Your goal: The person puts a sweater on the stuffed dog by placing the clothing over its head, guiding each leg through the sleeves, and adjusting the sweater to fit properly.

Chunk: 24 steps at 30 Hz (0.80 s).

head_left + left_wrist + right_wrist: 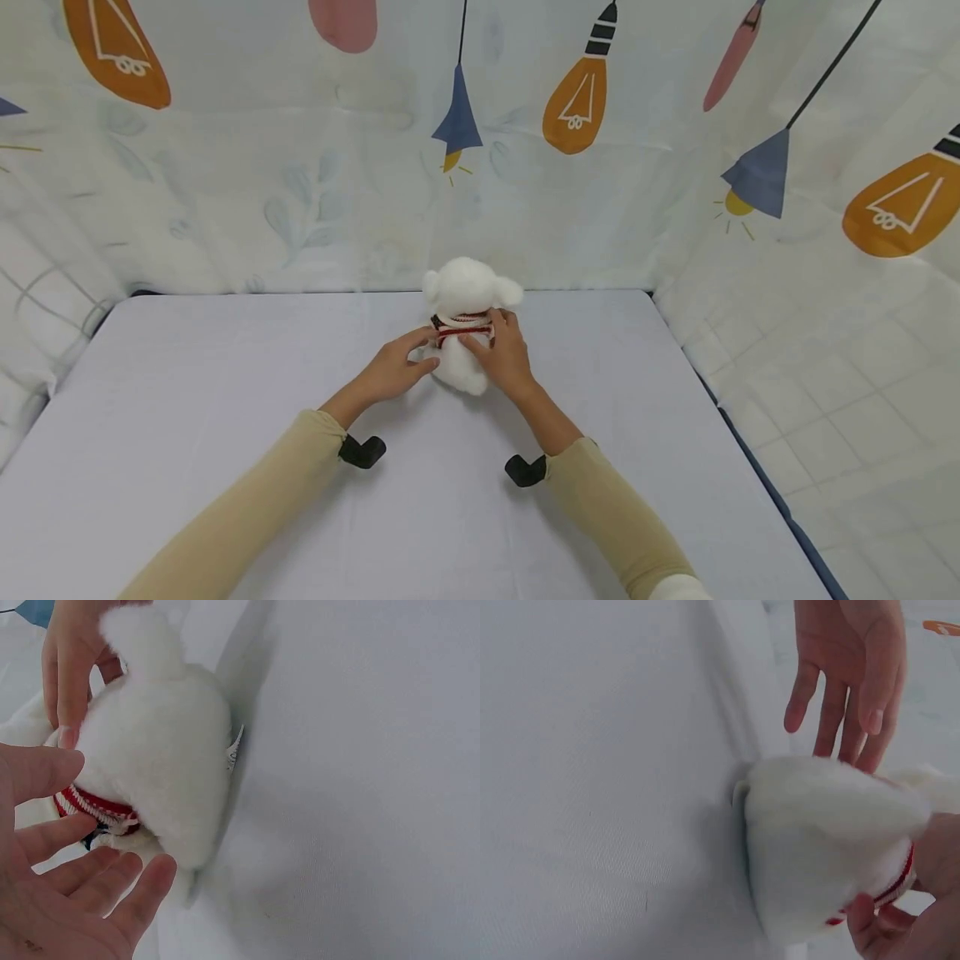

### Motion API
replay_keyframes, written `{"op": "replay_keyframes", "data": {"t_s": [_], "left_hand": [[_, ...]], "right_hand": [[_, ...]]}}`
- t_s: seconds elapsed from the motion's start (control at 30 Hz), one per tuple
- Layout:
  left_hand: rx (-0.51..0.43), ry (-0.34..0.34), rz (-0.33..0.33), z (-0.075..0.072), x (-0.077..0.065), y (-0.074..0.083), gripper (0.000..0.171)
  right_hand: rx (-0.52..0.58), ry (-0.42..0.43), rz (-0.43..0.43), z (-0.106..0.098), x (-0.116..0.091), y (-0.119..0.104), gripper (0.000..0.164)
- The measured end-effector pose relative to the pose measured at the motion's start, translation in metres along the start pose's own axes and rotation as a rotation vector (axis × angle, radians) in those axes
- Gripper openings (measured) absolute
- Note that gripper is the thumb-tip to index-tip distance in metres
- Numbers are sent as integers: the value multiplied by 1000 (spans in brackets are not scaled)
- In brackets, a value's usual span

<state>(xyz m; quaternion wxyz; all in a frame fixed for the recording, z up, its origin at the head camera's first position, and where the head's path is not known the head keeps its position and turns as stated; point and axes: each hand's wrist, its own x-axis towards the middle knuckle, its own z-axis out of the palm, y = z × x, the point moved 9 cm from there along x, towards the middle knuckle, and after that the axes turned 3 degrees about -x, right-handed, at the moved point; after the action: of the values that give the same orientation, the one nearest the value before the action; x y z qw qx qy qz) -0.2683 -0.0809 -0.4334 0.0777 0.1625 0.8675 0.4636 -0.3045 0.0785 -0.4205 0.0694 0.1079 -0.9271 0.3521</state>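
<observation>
A white plush toy point(465, 287) sits near the far edge of the table, its back towards me. Around its body is a red, white and dark knitted garment point(459, 332). My right hand point(510, 358) holds the toy's right side, thumb and fingers bent at the garment. On the other side is my left hand point(392, 367), its fingers loosely extended, fingertips right at the garment's edge. The left wrist view shows this palm facing the fluffy body point(161, 750), with a small printed tag point(235, 752) low on the toy. Its front is hidden.
A white cloth covers the table point(247, 358). Behind it hangs a pale curtain point(360, 183) printed with lamps and bulbs, which continues along both sides. A black wrist mount point(363, 452) sticks out at the left sleeve, another point(525, 472) at the right.
</observation>
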Motion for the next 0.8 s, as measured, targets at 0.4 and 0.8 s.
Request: {"op": "replay_keyframes", "data": {"t_s": [0.4, 0.8], "left_hand": [[126, 339, 259, -19, -1, 42, 30], [408, 234, 303, -6, 16, 63, 36]], "right_hand": [[-2, 213, -335, -25, -14, -21, 26], [27, 202, -387, -26, -3, -22, 10]]}}
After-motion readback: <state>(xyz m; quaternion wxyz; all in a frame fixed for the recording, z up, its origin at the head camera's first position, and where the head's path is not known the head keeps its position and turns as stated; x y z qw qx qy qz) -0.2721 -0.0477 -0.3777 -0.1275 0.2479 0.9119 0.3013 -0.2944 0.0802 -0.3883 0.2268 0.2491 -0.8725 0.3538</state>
